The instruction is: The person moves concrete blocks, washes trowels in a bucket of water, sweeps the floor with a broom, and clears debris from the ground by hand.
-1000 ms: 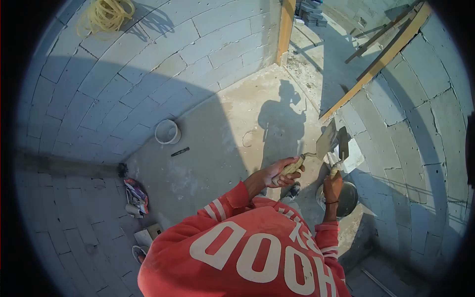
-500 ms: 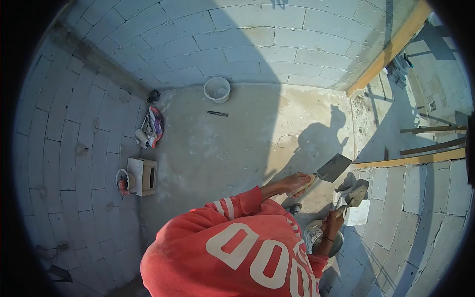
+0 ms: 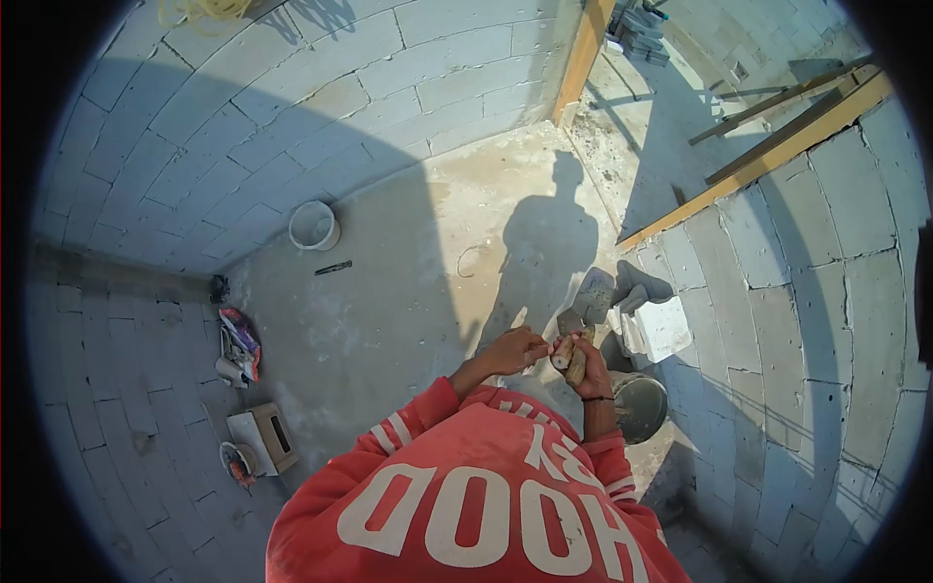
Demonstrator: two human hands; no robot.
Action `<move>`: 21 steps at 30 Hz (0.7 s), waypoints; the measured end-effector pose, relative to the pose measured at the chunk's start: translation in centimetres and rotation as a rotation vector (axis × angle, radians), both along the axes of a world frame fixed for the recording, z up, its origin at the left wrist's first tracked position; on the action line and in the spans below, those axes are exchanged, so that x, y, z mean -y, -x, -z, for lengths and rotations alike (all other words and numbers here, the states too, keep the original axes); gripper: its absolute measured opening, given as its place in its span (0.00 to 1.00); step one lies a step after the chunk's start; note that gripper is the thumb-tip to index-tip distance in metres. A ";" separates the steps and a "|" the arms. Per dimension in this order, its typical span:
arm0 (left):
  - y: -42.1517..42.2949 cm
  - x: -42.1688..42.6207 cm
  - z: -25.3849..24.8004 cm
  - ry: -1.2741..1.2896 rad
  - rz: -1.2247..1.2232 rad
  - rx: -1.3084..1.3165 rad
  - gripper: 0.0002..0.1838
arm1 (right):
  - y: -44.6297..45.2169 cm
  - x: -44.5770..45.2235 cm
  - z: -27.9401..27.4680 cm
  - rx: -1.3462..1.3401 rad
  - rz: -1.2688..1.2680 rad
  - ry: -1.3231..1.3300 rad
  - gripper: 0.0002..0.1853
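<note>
Both wooden trowel handles (image 3: 575, 365) are gripped together in my right hand (image 3: 594, 379). Two metal trowel blades, a larger one (image 3: 594, 294) and a smaller one (image 3: 570, 322), point away from me beyond that hand. My left hand (image 3: 515, 351) is just left of the handles, fingers loosely bent and apart from the thumb, with nothing visible in it. A round bucket (image 3: 642, 408) stands right of my right wrist, its inside dark grey. Beyond the bucket is a white block (image 3: 665, 328) near the right wall.
A white bucket (image 3: 314, 226) and a dark tool (image 3: 333, 267) lie near the far wall. Left are a crumpled bag (image 3: 240, 342), a box (image 3: 264, 437) and a small bucket (image 3: 235, 462). Wooden beams (image 3: 758, 160) frame the opening at the upper right.
My left hand has let go of its trowel, and my right hand now holds both. The two hands have come closer together. The view has swung to the right.
</note>
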State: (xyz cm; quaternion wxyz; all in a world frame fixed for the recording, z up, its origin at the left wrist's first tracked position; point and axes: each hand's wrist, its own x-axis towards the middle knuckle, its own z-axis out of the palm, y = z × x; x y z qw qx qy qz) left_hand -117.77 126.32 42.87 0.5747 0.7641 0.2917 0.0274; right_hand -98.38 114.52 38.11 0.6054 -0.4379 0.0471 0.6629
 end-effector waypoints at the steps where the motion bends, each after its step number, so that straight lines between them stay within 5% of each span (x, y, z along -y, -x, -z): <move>1: 0.4 -0.5 0.2 -0.002 -0.012 -0.002 0.22 | -1.7 0.8 1.8 -0.094 0.044 0.067 0.14; 3: 2.6 -1.0 1.1 0.214 -0.193 -0.132 0.23 | -4.1 2.6 5.6 -0.181 0.076 0.188 0.12; 9: 15.6 -0.5 10.0 -0.022 -0.484 -0.532 0.22 | -8.7 11.8 15.9 -0.119 -0.004 0.544 0.10; 12: 21.7 0.0 12.0 0.152 -0.738 -0.628 0.22 | -10.2 16.8 21.4 -0.196 -0.010 0.752 0.10; 15: 27.5 0.4 15.3 0.178 -0.955 -0.720 0.23 | -9.0 16.8 19.5 -0.182 -0.303 0.884 0.10; 21: 38.7 -5.5 21.3 0.436 -1.149 -0.698 0.24 | -1.5 10.2 16.9 0.129 -0.259 0.954 0.08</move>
